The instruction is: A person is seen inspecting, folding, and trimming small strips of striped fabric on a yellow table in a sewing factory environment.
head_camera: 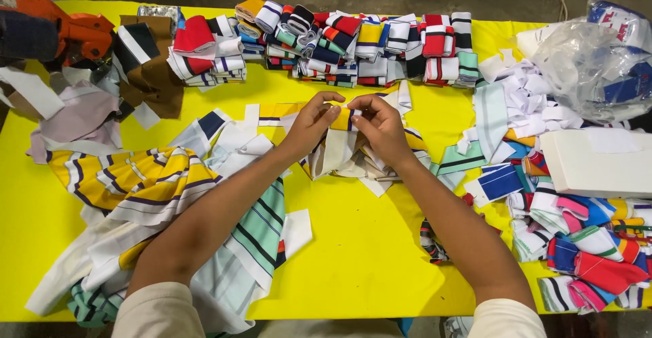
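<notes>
Yellow desk [367,256] fills the frame, with bare concrete floor along the top edge. At centre, the left hand [314,122] and right hand [377,126] meet over one strip of knit trim [341,119], yellow with a dark stripe and a white tail; each grip is clenched on it, thumb and fingertips pinching its upper edge from either side. The strip hangs onto a small loose heap of white and striped pieces [353,161] lying directly below the hands.

Progress, judged from the layout: a long row of folded striped trims [353,42] along the upper edge looks already sorted and stacked, as does a bundle at lower right [591,256]. Loose work seems to remain: the heap under the hands, scattered pieces right of centre [489,154], and larger striped panels [156,188] sprawled at lower left.

Surroundings: an orange tool [78,32] at upper left, beside brown and pale fabric scraps [146,80]; a clear plastic bag [598,59] at upper right; a flat white box [598,161] at right. The striped panels crowd the left forearm, and scraps lie close around the working spot, leaving little open surface near the hands.
</notes>
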